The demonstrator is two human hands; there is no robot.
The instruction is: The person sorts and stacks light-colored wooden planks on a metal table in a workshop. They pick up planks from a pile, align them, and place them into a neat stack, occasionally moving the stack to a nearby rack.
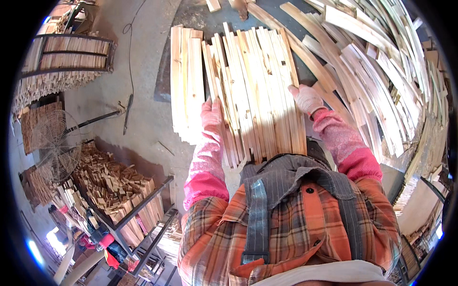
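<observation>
A row of pale wooden strips [257,81] lies side by side in front of me, their near ends reaching close to my waist. My left hand [211,112], in a light pink glove, grips the left edge of this row with its fingers up along the wood. At the right edge my gloved right hand [307,99] is closed against the outermost strip, its thumb side on the wood. A smaller group of wider wooden boards [187,81] lies just left of the row, with a narrow gap between. The undersides of the strips and some fingertips are hidden.
A large loose pile of long wooden strips [367,71] spreads at the right. On the left stand a wire-cage fan [55,145], a metal rack of stacked wood [74,53] and a heap of short wood pieces [112,183]. A cable [130,57] runs along the concrete floor.
</observation>
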